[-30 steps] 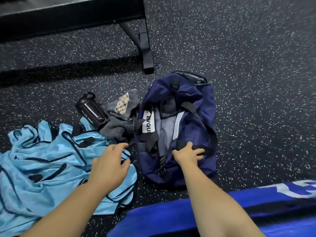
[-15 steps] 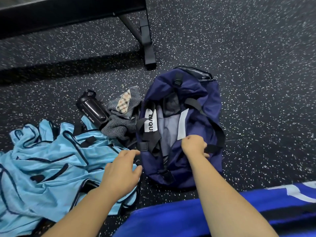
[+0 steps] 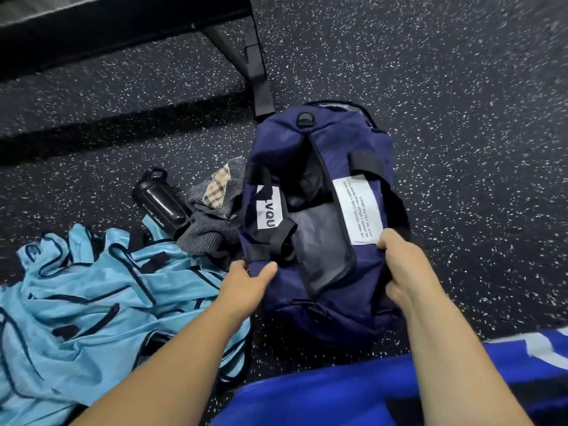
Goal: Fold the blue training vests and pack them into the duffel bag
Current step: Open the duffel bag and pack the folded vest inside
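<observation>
Both your hands are on the duffel bag (image 3: pixel 335 139). Your left hand (image 3: pixel 246 287) pinches its left rim, your right hand (image 3: pixel 405 265) curls round its right rim, and the mouth gapes between them. The blue training vests (image 3: pixel 92 302) lie unfolded in a heap left of the bag. Let go and the soft sides will probably slump shut. The handle strap (image 3: pixel 284 238) droops into the opening and could snag a vest. The black bottle (image 3: pixel 161 204) and grey cloth (image 3: pixel 209 232), just left of the bag, may get scooped in.
</observation>
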